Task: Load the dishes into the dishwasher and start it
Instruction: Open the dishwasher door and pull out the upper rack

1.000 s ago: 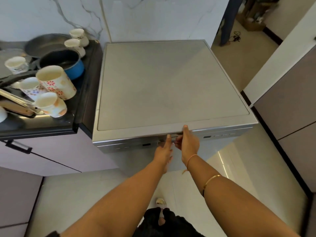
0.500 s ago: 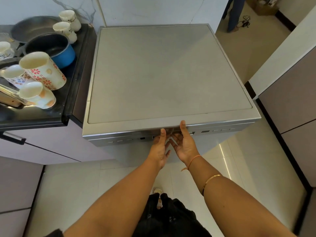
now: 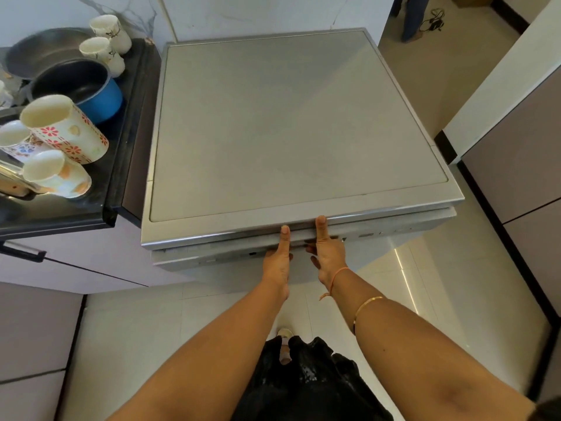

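Head view: pinched dishwasher door at 6 o'clock with left hand and right hand, thumbs on top, fingers tucked under. Door-opening step, judging by the slight gap, cups waiting at 9 o'clock; called next for a steady downward pull.

Dishwasher top is seen as matt grey, w/ brushed-metal edge. Mugs are glazed, glossy ceramic. Pot is finished glossy blue outside. Floor tiles are polished, reflective.
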The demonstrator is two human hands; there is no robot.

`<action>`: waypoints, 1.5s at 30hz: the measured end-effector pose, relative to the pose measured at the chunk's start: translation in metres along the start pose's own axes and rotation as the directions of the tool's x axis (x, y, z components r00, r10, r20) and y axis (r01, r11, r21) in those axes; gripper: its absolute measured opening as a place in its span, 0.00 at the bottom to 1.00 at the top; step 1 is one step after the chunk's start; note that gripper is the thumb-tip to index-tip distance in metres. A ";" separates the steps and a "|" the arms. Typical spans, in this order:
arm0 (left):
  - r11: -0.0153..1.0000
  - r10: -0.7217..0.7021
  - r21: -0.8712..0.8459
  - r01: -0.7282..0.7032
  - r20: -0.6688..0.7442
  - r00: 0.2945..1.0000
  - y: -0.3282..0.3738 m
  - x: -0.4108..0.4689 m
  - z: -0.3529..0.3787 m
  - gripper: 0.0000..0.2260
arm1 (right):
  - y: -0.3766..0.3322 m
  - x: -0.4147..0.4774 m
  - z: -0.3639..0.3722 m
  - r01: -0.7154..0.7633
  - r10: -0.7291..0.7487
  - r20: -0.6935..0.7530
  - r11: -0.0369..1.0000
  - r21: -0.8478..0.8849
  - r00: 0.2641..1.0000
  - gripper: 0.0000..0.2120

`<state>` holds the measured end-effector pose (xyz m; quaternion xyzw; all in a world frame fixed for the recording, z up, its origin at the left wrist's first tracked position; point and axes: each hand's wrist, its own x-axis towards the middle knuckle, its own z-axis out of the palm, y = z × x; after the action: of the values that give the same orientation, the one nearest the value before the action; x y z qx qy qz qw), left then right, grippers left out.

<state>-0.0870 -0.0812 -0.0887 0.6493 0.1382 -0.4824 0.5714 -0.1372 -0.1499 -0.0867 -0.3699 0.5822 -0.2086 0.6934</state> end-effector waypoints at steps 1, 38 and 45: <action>0.996 -0.052 -0.077 0.051 -0.016 0.999 -0.003 -0.005 0.003 0.34 | 0.006 -0.002 0.000 -0.022 0.024 -0.039 0.999 0.049 0.999 0.40; -0.227 0.019 0.948 -0.224 0.234 0.972 -0.177 -0.088 -0.089 0.39 | 0.133 -0.103 -0.142 0.453 0.179 0.418 -0.266 -0.851 0.891 0.26; -0.211 -0.092 0.958 -0.194 0.178 0.980 -0.308 -0.080 -0.119 0.30 | 0.251 -0.107 -0.203 0.510 0.317 0.421 -0.296 -0.808 0.850 0.16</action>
<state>-0.2958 0.1474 -0.2275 0.8089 -0.3681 -0.4433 -0.1169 -0.3929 0.0330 -0.2168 -0.8586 0.2650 0.3874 0.2061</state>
